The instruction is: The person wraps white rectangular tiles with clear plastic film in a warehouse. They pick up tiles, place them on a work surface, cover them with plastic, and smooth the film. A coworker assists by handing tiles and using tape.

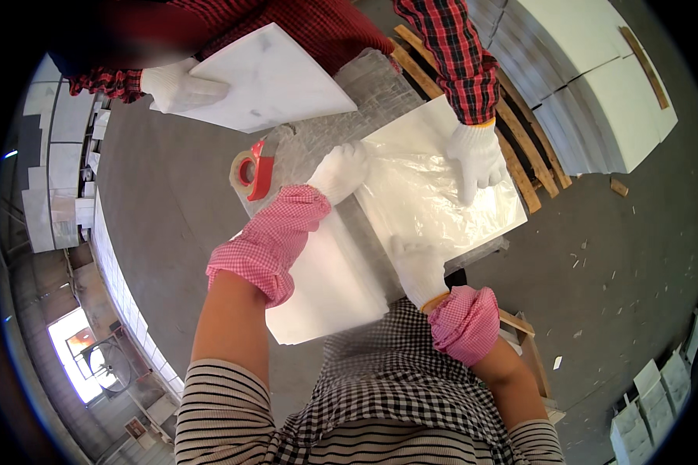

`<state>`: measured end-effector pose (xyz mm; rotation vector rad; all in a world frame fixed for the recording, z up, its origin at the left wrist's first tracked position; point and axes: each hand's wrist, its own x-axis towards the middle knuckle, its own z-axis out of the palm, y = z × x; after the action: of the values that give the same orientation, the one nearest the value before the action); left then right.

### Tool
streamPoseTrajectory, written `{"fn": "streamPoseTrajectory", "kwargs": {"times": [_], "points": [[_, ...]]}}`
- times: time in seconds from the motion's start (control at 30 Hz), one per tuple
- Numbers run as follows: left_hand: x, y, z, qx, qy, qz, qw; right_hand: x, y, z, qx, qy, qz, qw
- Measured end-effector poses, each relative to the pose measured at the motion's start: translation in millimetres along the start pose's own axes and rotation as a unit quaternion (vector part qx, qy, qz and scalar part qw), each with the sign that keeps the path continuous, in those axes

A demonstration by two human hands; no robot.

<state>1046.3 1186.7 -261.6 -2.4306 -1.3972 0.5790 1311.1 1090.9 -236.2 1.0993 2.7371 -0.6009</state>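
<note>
Two sides: left hand (340, 172) at the clear film (407, 182), grip unclear; right hand (419, 267) spread on its near edge, likely keeping it flat.
Film: over a white panel (423, 120) on the bench (376, 81), under a co-worker's hand (475, 160).

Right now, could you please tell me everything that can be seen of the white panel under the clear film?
The panel is white, flat, thin-looking and four-sided, with straight edges; its exact material is unclear. Wrinkled, glossy clear film covers much of it and reflects light. It lies flat, turned at an angle, over a grey surface. The left hand is at its left corner, the right hand at its lower edge, and a co-worker's hand rests on the right part.
</note>
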Motion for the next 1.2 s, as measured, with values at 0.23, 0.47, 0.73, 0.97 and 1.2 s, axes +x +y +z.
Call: {"fn": "streamPoseTrajectory", "kwargs": {"times": [0.23,0.47,0.73,0.97,1.2], "points": [[3.5,9.1,-20.6,-0.140,-0.108,-0.105,0.979,-7.6,-2.5,5.5,-0.001,0.039,-0.019,0.999],[32.9,11.2,-59.2,-0.320,-0.210,-0.217,0.898,-16.0,-7.9,18.6,-0.096,0.030,-0.077,0.992],[25.2,42.5,-76.5,-0.253,-0.204,-0.327,0.888,-21.7,15.5,-26.4,0.238,-0.034,-0.144,0.960],[15.2,51.1,-67.1,-0.242,-0.169,-0.320,0.900,44.9,39.9,-25.0,0.257,0.106,0.080,0.957],[17.0,38.0,-70.9,-0.259,-0.135,-0.309,0.905,59.9,3.1,4.1,0.043,0.170,-0.200,0.964]]}}
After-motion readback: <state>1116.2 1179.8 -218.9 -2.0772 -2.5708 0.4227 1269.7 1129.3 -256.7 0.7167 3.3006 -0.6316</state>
